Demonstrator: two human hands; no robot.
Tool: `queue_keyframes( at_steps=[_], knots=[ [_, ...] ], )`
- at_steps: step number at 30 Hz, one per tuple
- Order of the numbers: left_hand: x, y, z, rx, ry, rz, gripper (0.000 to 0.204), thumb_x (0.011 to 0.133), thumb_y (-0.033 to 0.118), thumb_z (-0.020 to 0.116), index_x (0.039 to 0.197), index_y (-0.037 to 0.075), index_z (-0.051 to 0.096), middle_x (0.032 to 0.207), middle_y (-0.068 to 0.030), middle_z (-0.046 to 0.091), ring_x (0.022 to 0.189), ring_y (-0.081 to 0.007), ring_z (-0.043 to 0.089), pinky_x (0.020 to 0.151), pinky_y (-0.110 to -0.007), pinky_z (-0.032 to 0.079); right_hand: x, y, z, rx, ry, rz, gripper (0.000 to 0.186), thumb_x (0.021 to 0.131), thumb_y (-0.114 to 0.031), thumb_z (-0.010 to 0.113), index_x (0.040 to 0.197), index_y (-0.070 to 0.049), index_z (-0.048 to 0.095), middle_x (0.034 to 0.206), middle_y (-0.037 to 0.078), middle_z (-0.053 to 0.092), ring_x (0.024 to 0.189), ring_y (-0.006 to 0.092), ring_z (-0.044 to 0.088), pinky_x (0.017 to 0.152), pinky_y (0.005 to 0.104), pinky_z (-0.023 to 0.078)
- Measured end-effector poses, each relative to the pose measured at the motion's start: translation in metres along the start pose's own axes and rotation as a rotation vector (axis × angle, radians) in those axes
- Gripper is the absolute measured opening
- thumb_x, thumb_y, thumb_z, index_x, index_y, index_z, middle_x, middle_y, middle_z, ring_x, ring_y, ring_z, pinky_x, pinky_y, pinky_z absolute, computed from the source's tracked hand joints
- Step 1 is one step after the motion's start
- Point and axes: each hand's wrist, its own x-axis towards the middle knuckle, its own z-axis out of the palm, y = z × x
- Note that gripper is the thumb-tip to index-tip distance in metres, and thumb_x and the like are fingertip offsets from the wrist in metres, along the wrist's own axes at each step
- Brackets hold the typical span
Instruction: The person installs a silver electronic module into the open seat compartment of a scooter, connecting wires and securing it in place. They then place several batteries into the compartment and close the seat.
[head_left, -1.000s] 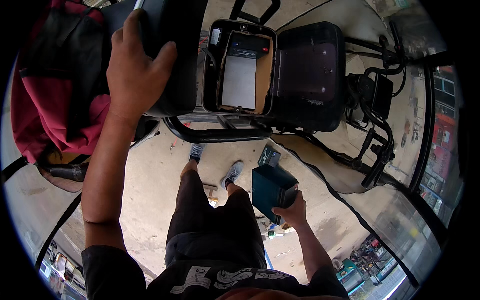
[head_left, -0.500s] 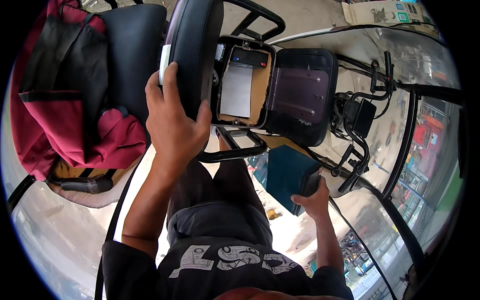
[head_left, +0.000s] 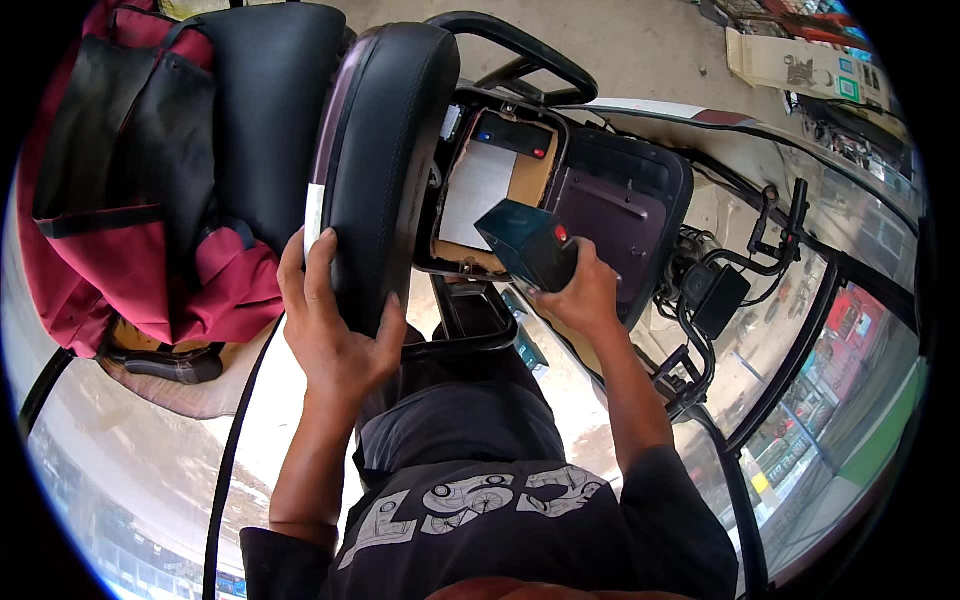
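My left hand (head_left: 345,345) grips the lower end of a black padded seat cushion (head_left: 400,130), fingers on its far face and thumb on the near side. In my right hand (head_left: 588,292) is a dark teal block-shaped battery (head_left: 525,238) with a red terminal cap; it hangs tilted over the near right corner of an open storage box (head_left: 562,140). Inside that box lies another dark battery (head_left: 512,136), with blue and red terminals, along the far wall. Beside it are a white sheet (head_left: 478,190) and brown cardboard lining (head_left: 528,180). The held battery covers part of the box's corner.
The box's dark hinged lid (head_left: 625,215) lies opened to the right. Beyond it are handlebars (head_left: 710,300). Black metal armrests (head_left: 520,40) flank the seat. A maroon and black bag (head_left: 130,220) rests on the left seat. Clear plastic sheeting on a dark frame surrounds the vehicle.
My right hand has lifted the battery up and leftward, from beside the near armrest to above the box, and turned it. My left hand has stayed on the seat cushion. The view has shifted slightly.
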Motion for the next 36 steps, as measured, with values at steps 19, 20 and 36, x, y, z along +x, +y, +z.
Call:
queue_keyframes(
  at_steps=[19, 20, 36],
  knots=[
    [-0.004, -0.007, -0.001, 0.046, -0.075, 0.005, 0.089, 0.072, 0.016, 0.073, 0.148, -0.004, 0.032, 0.143, -0.0325, 0.039, 0.13, -0.0456, 0.045, 0.11, -0.054, 0.034, 0.144, 0.04, 0.161, -0.228, -0.331, -0.434, 0.05, 0.062, -0.014, 0.078, 0.101, 0.001, 0.05, 0.097, 0.022, 0.065, 0.094, 0.0418, 0.066, 0.082, 0.047, 0.055],
    [-0.005, -0.008, -0.001, 0.045, -0.071, -0.001, 0.09, 0.072, 0.016, 0.073, 0.148, -0.004, 0.031, 0.144, -0.0325, 0.039, 0.13, -0.0456, 0.045, 0.111, -0.054, 0.033, 0.145, 0.043, 0.167, -0.229, -0.328, -0.424, 0.051, 0.062, -0.014, 0.078, 0.101, 0.001, 0.05, 0.098, 0.022, 0.065, 0.095, 0.0414, 0.066, 0.082, 0.0471, 0.055],
    [-0.012, -0.003, 0.0, 0.137, -0.101, -0.041, 0.092, 0.08, 0.023, 0.069, 0.152, -0.007, 0.02, 0.152, -0.0298, 0.029, 0.141, -0.0454, 0.034, 0.117, -0.056, 0.025, 0.137, 0.087, 0.249, -0.21, -0.223, -0.478, 0.049, 0.063, -0.006, 0.074, 0.107, 0.003, 0.052, 0.103, 0.021, 0.063, 0.096, 0.0381, 0.064, 0.085, 0.0451, 0.054]
  ],
)
